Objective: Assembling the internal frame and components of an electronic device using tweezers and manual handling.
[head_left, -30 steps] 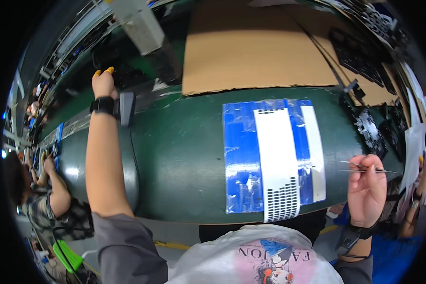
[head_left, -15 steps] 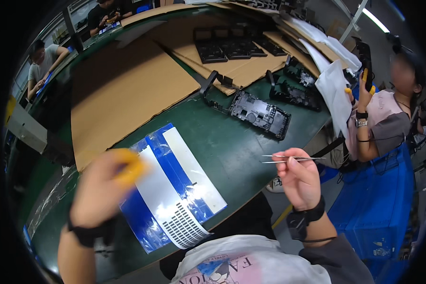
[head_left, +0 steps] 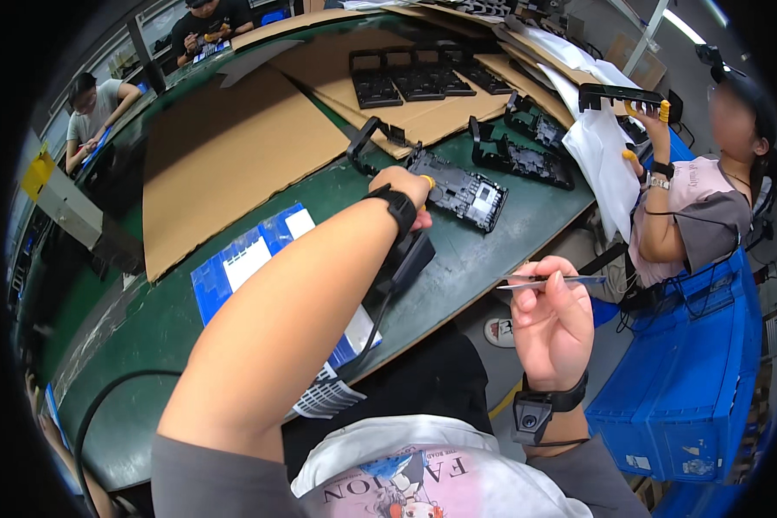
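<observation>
My left hand [head_left: 401, 188], with a black wristband and yellow finger cots, reaches across the green table [head_left: 509, 233]. Its fingers close on the near left end of a black plastic frame part [head_left: 466, 192] lying flat there. A black device with a cable [head_left: 403, 259] hangs under that wrist. My right hand [head_left: 551, 318] hovers off the table's front edge and pinches thin metal tweezers [head_left: 551, 281] that point right. A blue sheet with white label strips [head_left: 246, 259] lies under my left forearm.
A large cardboard sheet [head_left: 224, 147] covers the table's far left. More black frame parts [head_left: 522, 157] and black trays [head_left: 414, 82] lie beyond. A co-worker [head_left: 691, 207] at right holds up a black part [head_left: 622, 95]. A blue crate [head_left: 682, 388] stands at lower right.
The view has swung right. My left hand came from the far left, passed over the blue sheet and landed on the black frame part. My right hand still holds the tweezers.
</observation>
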Action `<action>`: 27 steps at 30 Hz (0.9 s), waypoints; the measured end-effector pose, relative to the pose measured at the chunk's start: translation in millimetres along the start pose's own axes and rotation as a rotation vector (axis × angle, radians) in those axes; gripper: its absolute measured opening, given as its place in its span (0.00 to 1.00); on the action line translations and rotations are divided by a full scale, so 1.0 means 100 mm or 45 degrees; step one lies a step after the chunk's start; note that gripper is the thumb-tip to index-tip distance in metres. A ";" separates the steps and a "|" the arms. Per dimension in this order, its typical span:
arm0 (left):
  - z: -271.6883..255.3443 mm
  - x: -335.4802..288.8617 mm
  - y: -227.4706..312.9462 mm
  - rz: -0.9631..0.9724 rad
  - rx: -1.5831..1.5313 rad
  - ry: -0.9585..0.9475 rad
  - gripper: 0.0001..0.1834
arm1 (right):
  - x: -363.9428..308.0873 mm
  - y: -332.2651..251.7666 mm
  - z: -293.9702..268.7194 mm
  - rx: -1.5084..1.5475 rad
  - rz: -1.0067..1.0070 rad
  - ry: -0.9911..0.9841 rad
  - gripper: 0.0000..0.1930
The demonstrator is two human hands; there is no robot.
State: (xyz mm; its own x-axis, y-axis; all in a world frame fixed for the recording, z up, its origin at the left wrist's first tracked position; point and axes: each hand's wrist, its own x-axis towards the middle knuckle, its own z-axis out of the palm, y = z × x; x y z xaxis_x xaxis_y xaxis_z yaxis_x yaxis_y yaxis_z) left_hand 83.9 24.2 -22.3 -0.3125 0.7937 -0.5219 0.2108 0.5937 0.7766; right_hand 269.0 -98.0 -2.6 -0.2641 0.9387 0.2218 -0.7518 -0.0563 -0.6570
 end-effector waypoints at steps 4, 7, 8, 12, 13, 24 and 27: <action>-0.13 -0.09 -0.03 -0.047 -0.066 -0.078 0.14 | 0.00 -0.05 0.05 -0.013 0.005 -0.081 0.08; -0.41 -0.33 -0.04 0.030 -0.220 -0.228 0.18 | -0.01 -0.09 -0.01 -0.049 -0.031 -0.069 0.09; -0.58 -0.43 -0.07 0.155 -0.300 -0.255 0.17 | -0.03 -0.11 -0.02 -0.029 -0.024 -0.051 0.09; -1.36 -1.06 -0.27 0.502 -0.654 -0.269 0.12 | -0.03 -0.03 -0.01 -0.004 0.024 -0.015 0.09; -1.59 -1.20 -0.42 0.640 -0.647 -0.296 0.14 | 0.00 0.02 0.04 -0.013 0.049 -0.032 0.09; -2.01 -1.87 -1.67 0.472 -1.309 0.263 0.19 | 0.19 1.15 0.80 -0.687 0.592 -0.270 0.08; -1.95 -1.75 -1.77 0.283 -1.503 0.357 0.20 | 0.20 1.21 0.71 -0.786 0.642 -0.215 0.09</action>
State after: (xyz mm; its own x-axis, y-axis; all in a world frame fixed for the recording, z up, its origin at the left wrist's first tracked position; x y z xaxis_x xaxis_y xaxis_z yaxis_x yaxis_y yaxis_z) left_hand -79.7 -245.4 0.3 -0.5951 0.7198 -0.3574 -0.6356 -0.1494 0.7574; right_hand 129.7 -110.1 -25.9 -0.6064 0.7838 -0.1338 -0.0628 -0.2149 -0.9746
